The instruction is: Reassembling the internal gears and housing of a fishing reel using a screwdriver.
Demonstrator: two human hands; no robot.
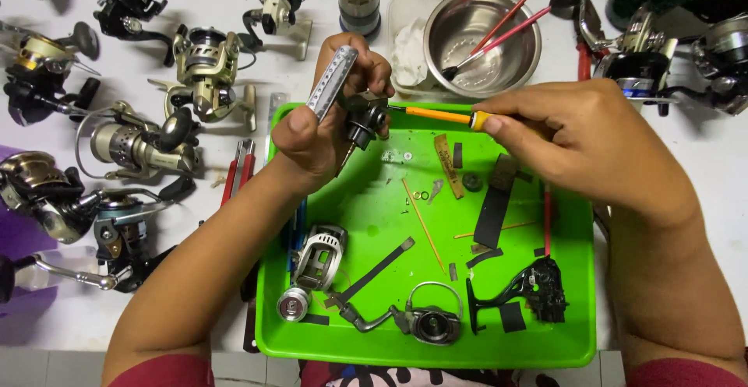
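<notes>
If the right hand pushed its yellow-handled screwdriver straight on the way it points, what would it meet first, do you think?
The right hand aims the yellow-handled screwdriver leftward; its tip already appears to touch the small black reel part gripped in the left hand, though depth is unclear.

A white table carries a green tray, many fishing reels and a steel bowl.

1 head view, steeply down, seemingly close.
</notes>
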